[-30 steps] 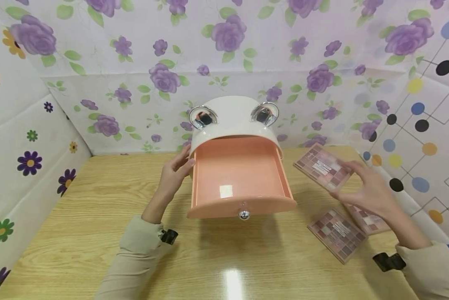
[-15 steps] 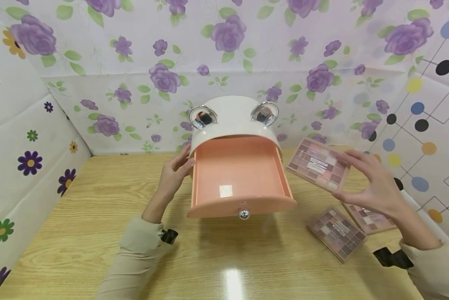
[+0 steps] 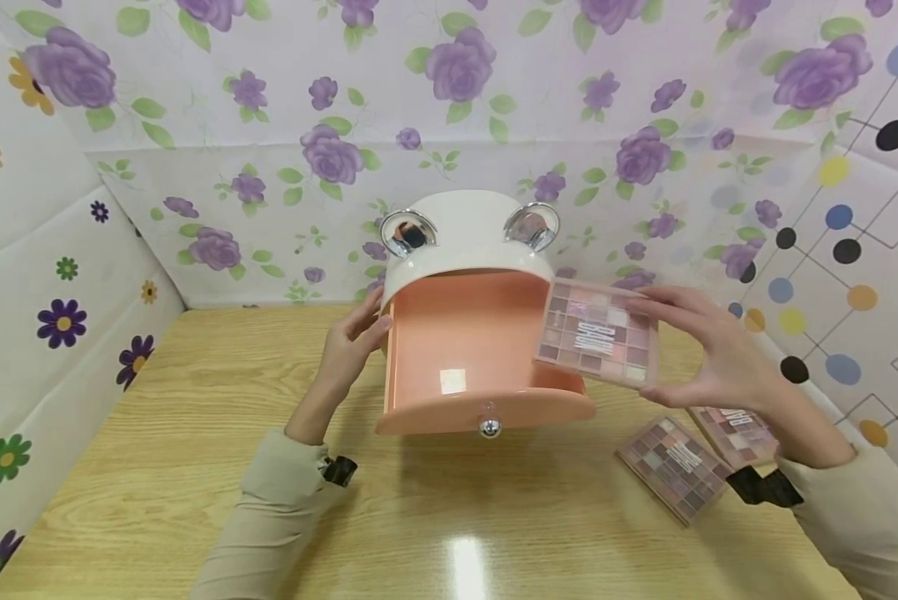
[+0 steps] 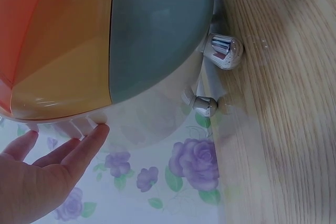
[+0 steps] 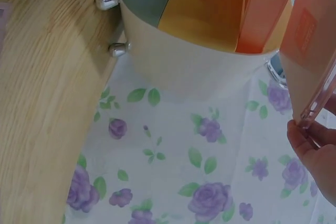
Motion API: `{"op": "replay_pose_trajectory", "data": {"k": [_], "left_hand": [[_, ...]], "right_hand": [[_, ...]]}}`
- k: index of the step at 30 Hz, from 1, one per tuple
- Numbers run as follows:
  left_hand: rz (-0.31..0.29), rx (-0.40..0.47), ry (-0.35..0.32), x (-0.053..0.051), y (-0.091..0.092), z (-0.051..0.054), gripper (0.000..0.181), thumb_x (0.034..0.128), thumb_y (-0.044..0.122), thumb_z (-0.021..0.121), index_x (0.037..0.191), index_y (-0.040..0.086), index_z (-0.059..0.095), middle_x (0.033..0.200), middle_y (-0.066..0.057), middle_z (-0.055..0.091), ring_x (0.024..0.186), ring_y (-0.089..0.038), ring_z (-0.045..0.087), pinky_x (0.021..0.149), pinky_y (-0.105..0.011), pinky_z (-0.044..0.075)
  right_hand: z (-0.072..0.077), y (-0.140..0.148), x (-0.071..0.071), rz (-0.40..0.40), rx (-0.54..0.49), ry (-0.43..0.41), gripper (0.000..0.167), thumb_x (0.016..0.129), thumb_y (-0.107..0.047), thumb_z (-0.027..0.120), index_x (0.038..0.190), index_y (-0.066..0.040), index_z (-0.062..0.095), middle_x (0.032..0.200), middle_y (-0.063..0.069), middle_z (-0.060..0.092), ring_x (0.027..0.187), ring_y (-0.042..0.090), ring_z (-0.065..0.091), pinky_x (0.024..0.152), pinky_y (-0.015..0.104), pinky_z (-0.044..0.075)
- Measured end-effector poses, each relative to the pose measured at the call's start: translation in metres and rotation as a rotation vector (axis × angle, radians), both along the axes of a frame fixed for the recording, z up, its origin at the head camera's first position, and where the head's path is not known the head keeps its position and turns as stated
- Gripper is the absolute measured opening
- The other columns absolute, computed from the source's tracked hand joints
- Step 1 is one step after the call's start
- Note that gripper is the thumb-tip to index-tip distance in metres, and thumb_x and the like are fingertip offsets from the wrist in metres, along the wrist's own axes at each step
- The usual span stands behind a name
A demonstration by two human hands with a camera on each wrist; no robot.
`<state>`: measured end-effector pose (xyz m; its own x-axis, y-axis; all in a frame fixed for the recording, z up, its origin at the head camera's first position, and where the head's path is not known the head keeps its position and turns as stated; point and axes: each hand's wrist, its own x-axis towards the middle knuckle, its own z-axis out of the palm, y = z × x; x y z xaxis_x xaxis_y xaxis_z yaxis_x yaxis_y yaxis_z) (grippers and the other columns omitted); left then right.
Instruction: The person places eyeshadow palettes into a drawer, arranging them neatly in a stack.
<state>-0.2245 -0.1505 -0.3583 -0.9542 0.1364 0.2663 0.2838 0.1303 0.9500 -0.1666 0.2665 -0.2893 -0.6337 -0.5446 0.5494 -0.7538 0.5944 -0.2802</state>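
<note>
A white rounded storage box (image 3: pixel 464 229) with two chrome-ringed eyes stands on the table, its peach top drawer (image 3: pixel 449 333) pulled out. My left hand (image 3: pixel 350 342) rests against the box's left side, and in the left wrist view its fairly straight fingers (image 4: pixel 86 148) touch the white shell. With my right hand (image 3: pixel 719 354) I hold an eyeshadow palette (image 3: pixel 595 333) by its right edge, between thumb and fingers. The palette hangs tilted over the drawer's right part and hides some of it. In the right wrist view the palette (image 5: pixel 307 40) shows its pinkish back.
Two more palettes lie on the table at the right: one nearer palette (image 3: pixel 675 468) and one farther palette (image 3: pixel 740 433), partly under my right arm. Lower drawer fronts in yellow (image 4: pixel 68 51) and grey-green (image 4: pixel 157 30) show in the left wrist view. Flowered cloth (image 3: pixel 449 117) hangs behind.
My right hand has carried the palette leftward, from above the table beside the box to over the drawer's right side. My left hand has stayed on the box.
</note>
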Motion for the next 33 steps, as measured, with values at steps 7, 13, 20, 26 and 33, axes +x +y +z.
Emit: {"op": "replay_pose_trajectory", "data": {"k": [7,13,20,26,33], "left_hand": [[-0.004,0.02,0.001,-0.001,0.0,-0.001,0.054,0.0885,0.021,0.054,0.14,0.012,0.039,0.135,-0.014,0.044,0.119,-0.027,0.044,0.09,-0.05,0.043],[-0.003,0.029,0.007,-0.001,0.0,-0.001,0.054,0.0884,0.021,0.054,0.14,0.012,0.039,0.135,-0.015,0.044,0.119,-0.027,0.045,0.09,-0.048,0.043],[-0.002,0.021,0.015,-0.001,0.001,-0.002,0.055,0.0887,0.022,0.054,0.14,0.011,0.038,0.135,-0.016,0.044,0.119,-0.027,0.045,0.088,-0.041,0.046],[-0.005,0.031,0.022,0.0,0.003,-0.001,0.055,0.0885,0.02,0.054,0.14,0.01,0.038,0.134,-0.016,0.045,0.118,-0.027,0.045,0.087,-0.034,0.047],[-0.009,0.032,0.027,0.0,0.001,-0.001,0.054,0.0885,0.019,0.054,0.139,0.012,0.039,0.134,-0.016,0.045,0.118,-0.026,0.046,0.086,-0.034,0.048]], "right_hand": [[0.008,-0.018,-0.016,0.093,0.091,0.075,0.086,0.045,-0.035,0.083,0.124,-0.013,0.058,0.126,0.01,0.052,0.107,0.025,0.049,0.075,0.042,0.043],[0.012,-0.03,-0.024,0.123,0.165,-0.02,0.081,0.051,-0.034,0.084,0.125,-0.014,0.057,0.13,0.008,0.046,0.113,0.024,0.044,0.078,0.049,0.044],[0.012,-0.047,-0.031,0.224,0.159,-0.087,0.07,0.059,-0.034,0.082,0.12,-0.007,0.059,0.131,0.011,0.045,0.121,0.029,0.037,0.086,0.054,0.039],[0.012,-0.063,-0.033,0.215,0.21,-0.106,0.069,0.062,-0.041,0.079,0.119,-0.007,0.06,0.132,0.015,0.046,0.123,0.036,0.037,0.093,0.06,0.033],[0.016,-0.087,-0.037,0.205,0.319,-0.139,0.07,0.062,-0.043,0.078,0.12,-0.007,0.061,0.133,0.016,0.046,0.123,0.036,0.039,0.096,0.054,0.035]]}}
